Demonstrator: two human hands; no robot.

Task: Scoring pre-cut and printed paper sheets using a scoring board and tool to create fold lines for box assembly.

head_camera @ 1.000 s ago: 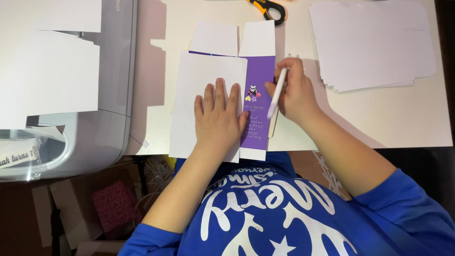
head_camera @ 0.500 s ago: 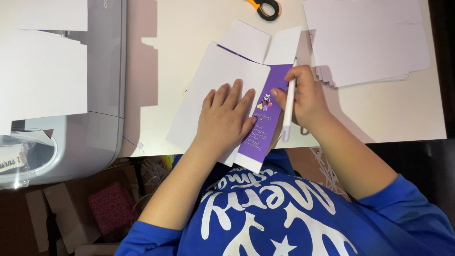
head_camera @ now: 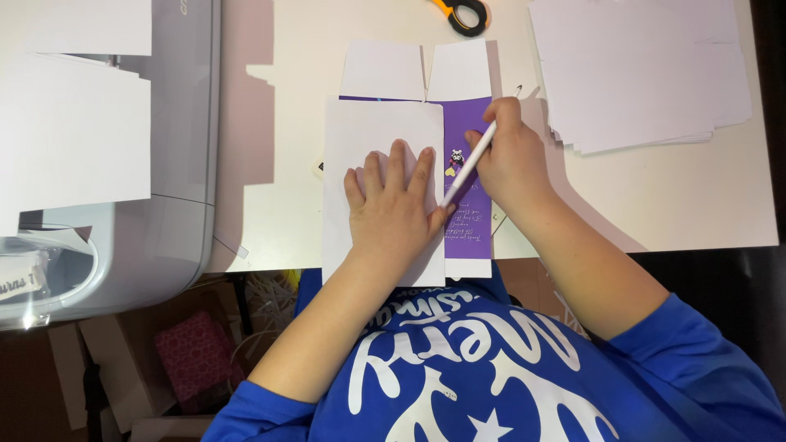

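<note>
Left hand (head_camera: 393, 209) lies flat, fingers spread, on the folded white card (head_camera: 381, 135) at the white table's (head_camera: 655, 196) near edge. Right hand (head_camera: 512, 155) grips a white stylus (head_camera: 468, 164) over the purple panel (head_camera: 475, 221). Grey machine (head_camera: 176, 164) stands left; paper stack (head_camera: 647, 74) right.

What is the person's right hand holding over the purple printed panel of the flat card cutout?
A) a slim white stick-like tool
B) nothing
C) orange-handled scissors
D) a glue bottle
A: the right hand grips a slim white stick-like tool slanted across the purple printed panel; the orange-handled scissors lie apart on the white table.
</note>
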